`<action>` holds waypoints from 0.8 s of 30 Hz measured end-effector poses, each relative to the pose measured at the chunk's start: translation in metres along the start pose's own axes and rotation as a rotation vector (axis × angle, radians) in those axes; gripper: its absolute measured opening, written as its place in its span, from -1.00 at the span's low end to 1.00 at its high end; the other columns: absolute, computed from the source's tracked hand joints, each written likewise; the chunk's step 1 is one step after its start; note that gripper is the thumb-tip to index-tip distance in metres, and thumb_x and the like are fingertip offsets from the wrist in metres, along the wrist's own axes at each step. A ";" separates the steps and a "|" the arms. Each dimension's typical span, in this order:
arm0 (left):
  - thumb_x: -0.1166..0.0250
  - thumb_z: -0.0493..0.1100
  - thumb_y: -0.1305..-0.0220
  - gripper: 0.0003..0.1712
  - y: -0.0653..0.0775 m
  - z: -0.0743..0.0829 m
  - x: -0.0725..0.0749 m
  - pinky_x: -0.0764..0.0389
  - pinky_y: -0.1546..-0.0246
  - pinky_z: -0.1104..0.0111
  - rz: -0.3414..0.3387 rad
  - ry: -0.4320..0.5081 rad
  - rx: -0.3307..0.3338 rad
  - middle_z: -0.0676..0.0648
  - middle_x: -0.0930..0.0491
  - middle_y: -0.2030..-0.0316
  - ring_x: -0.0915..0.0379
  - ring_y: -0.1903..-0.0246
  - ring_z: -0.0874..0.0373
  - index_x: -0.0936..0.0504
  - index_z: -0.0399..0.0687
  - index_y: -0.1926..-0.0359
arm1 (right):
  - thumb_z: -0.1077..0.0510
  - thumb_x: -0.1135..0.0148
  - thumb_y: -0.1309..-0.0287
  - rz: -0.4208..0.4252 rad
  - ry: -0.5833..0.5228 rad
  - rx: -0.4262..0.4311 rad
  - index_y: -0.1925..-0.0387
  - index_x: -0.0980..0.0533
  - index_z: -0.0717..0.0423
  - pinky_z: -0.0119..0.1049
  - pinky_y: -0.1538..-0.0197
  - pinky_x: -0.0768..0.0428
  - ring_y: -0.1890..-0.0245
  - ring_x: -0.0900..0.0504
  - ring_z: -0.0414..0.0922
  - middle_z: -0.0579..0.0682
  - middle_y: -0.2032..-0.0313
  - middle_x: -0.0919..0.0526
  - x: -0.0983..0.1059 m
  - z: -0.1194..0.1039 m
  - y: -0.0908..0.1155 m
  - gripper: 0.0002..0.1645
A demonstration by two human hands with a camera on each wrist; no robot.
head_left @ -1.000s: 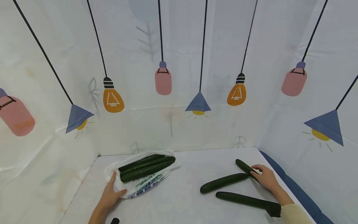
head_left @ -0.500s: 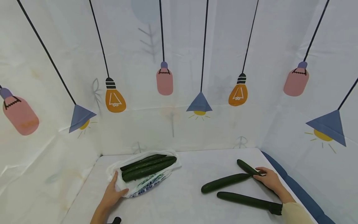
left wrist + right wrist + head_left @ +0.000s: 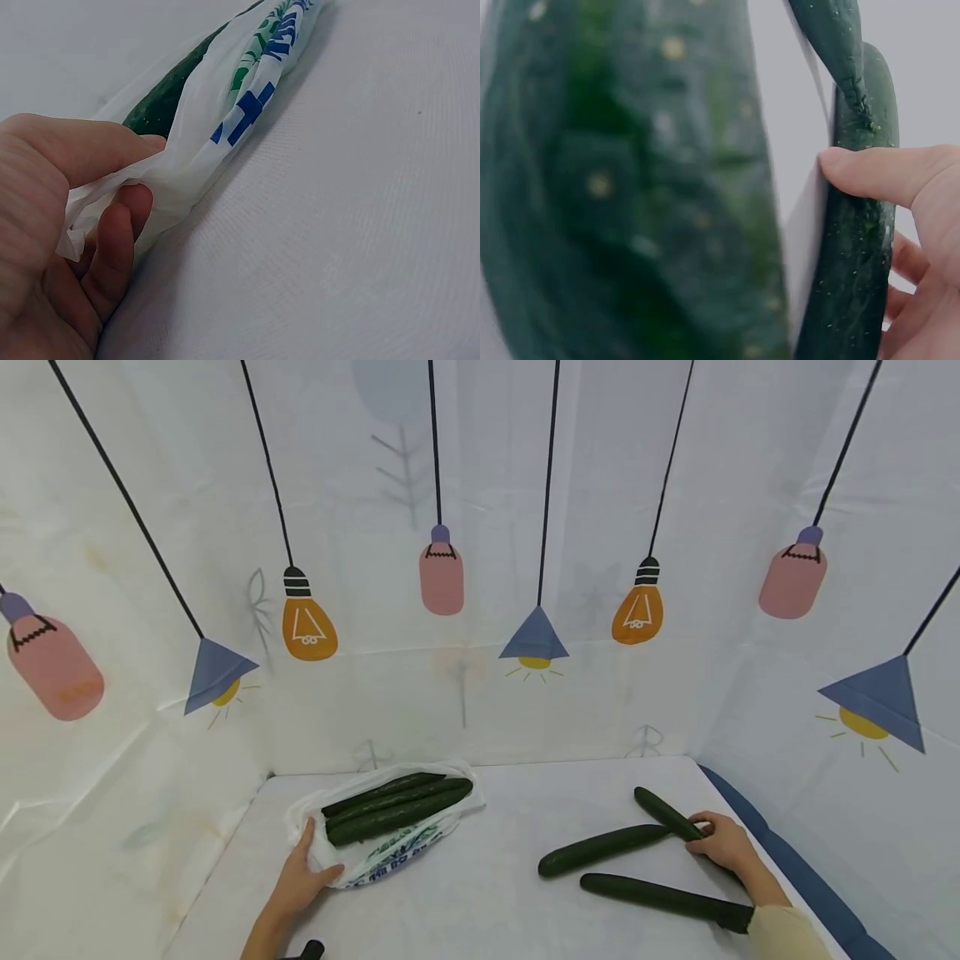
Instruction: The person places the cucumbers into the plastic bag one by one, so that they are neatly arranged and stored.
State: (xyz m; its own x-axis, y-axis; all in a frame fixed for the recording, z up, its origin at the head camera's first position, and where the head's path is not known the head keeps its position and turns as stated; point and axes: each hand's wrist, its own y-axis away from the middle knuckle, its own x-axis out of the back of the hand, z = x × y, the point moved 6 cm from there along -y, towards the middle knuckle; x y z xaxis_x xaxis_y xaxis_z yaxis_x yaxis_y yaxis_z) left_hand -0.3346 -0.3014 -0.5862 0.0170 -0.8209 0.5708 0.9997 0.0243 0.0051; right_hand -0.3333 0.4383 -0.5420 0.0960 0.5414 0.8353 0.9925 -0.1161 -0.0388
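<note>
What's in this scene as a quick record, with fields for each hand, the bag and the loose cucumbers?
Left hand: pinches the edge of the white plastic bag
Right hand: grips the farthest loose cucumber
Bag contents: three cucumbers visible, side by side
Other loose cucumbers: two, lying on the white table
Backdrop: pale, printed with hanging lamps

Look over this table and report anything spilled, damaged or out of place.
Nothing looks spilled or damaged. The only slightly untidy spot is at the right: the loose cucumbers point in differing directions, one overlapping the cucumber in the right hand, whereas the bagged cucumbers lie side by side.
</note>
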 end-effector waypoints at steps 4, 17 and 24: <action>-0.49 -0.05 -0.05 0.37 -0.001 -0.001 -0.002 0.15 -0.32 -0.18 -0.013 -0.025 0.006 -0.43 0.24 -0.45 0.31 -0.40 -0.39 0.40 -0.19 -0.50 | 0.20 -0.50 0.14 0.027 -0.025 0.005 0.04 -0.53 0.35 -0.07 0.33 -0.51 0.30 -0.56 0.07 0.19 0.31 -0.61 0.001 0.001 0.004 -0.42; -0.48 -0.13 -0.05 0.34 0.000 0.000 0.000 0.16 -0.33 -0.18 0.011 -0.008 -0.028 -0.43 0.24 -0.46 0.32 -0.41 -0.39 0.37 -0.20 -0.51 | 0.24 -0.42 -0.02 0.062 -0.041 0.074 -0.03 -0.52 0.31 -0.12 0.34 -0.49 0.22 -0.55 0.16 0.29 0.21 -0.59 0.023 -0.031 0.002 -0.49; -0.48 -0.13 -0.06 0.32 0.001 0.003 0.003 0.13 -0.32 -0.18 0.006 -0.014 -0.039 -0.44 0.22 -0.45 0.31 -0.40 -0.39 0.35 -0.25 -0.50 | 0.25 -0.38 -0.08 0.088 -0.027 0.152 -0.08 -0.51 0.27 -0.11 0.37 -0.52 0.21 -0.56 0.18 0.28 0.16 -0.57 0.031 -0.057 -0.002 -0.50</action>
State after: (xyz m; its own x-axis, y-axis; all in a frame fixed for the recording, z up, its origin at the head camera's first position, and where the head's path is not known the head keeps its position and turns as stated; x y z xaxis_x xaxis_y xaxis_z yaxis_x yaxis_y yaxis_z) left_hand -0.3335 -0.3017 -0.5818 0.0230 -0.8127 0.5823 0.9995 0.0069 -0.0298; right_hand -0.3366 0.4082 -0.4847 0.1825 0.5572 0.8101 0.9801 -0.0378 -0.1949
